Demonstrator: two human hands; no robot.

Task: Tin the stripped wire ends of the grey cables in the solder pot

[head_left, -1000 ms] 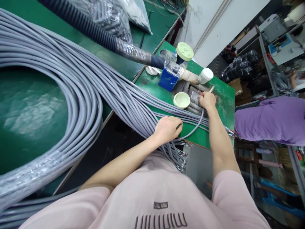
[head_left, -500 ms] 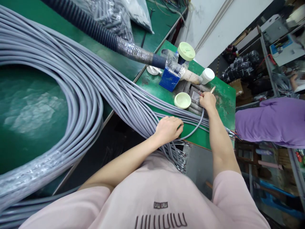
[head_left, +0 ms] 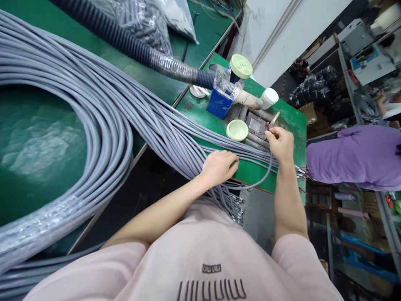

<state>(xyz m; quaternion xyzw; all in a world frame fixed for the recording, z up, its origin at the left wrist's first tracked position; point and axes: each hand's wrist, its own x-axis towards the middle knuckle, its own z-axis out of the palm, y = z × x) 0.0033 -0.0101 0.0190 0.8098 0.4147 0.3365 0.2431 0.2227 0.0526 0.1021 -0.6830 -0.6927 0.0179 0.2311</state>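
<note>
My right hand pinches the end of a grey cable, whose thin coloured wires stick up by the fingertips, near a square metal plate. The cable bends down in a loop towards the table edge. My left hand is curled on the thick bundle of grey cables; whether its fingers grip one of them is hidden. A pale green dish is left of the metal plate. Behind the dish, a ribbed hose runs to a blue box.
A white-lidded tub and a green-lidded container are at the back. Plastic bags lie on the far table. A large cable coil fills the left. A person in purple is at the right, near shelves.
My right hand has drawn back from the metal plate towards the right, bringing the cable end with it. The cable's loop hangs lower. My left hand stays on the bundle.
</note>
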